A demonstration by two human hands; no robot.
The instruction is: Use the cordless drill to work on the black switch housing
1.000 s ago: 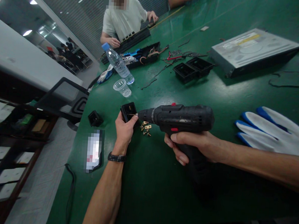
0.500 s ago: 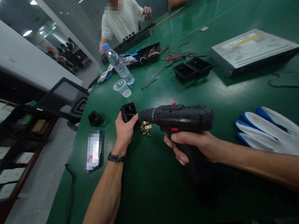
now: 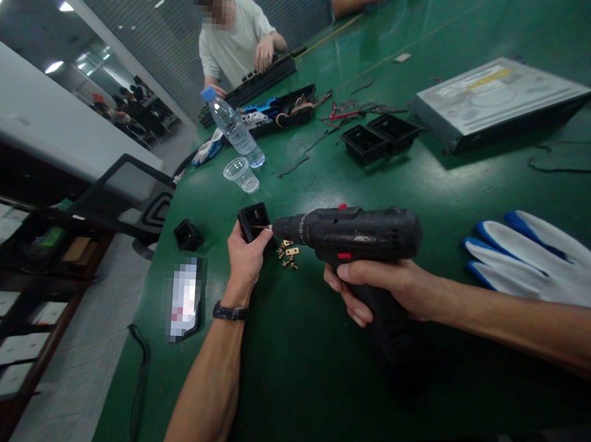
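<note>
Table edge lower left; room lower centre. My right hand grips drill, long axis near-level, pointing frame-left into black box left hand clasps.

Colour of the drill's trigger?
Red, on the black drill; shows best in the head view.

Green Table Bears a Mixed Spread

Brass-coloured screws and plates lie loose near the middle. A small black box sits just beyond a phone at left; a clear cup stands beside a water bottle. To the right rest a silver-topped unit and, nearer, a white-and-blue glove.
</note>
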